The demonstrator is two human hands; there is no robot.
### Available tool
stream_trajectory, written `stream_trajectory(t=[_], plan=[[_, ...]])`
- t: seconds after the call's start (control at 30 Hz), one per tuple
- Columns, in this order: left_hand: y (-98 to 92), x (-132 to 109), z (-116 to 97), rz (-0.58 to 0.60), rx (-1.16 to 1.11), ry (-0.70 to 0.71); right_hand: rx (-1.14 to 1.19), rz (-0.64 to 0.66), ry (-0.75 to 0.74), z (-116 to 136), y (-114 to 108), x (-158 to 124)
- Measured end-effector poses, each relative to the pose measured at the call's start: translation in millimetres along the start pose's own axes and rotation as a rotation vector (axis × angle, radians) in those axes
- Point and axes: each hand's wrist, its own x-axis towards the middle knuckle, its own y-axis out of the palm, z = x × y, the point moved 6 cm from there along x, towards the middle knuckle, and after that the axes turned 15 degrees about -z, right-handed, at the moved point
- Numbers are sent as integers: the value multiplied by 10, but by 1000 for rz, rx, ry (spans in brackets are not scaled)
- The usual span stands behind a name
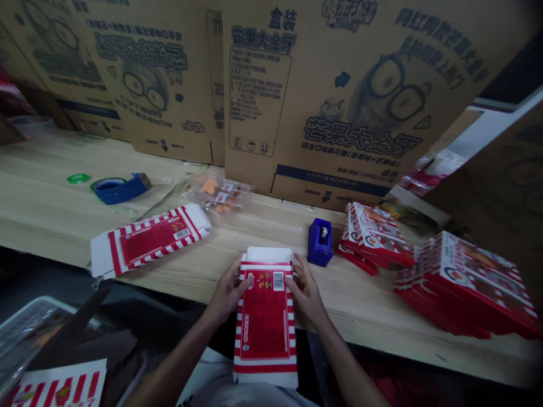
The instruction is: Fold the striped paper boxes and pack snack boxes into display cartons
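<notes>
The left hand point(229, 288) and right hand point(306, 294) both clasp the sides of a flat red-striped carton point(265, 316), overhanging the near edge of the surface point(356, 299). Its end flaps remain unclosed; another flat carton point(148, 240) lies left, while stacked cartons point(470, 282) fill the right corner.

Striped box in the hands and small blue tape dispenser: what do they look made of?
The box looks like thin coated paperboard: flat creased panels, glossy print, a plain white flap. The dispenser is probably moulded plastic, from its smooth blue sheen.
</notes>
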Motion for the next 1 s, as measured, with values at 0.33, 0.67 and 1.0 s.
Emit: stream_trajectory(t=[0.33, 0.67, 1.0], plan=[[-127, 55, 219, 35, 153, -65, -181, 44, -36, -88, -173, 112], [-78, 293, 159, -146, 155, 49, -42, 20, 35, 18, -206, 206], [-42, 341, -36, 98, 485, 284, -321, 132, -184, 172, -173, 170]])
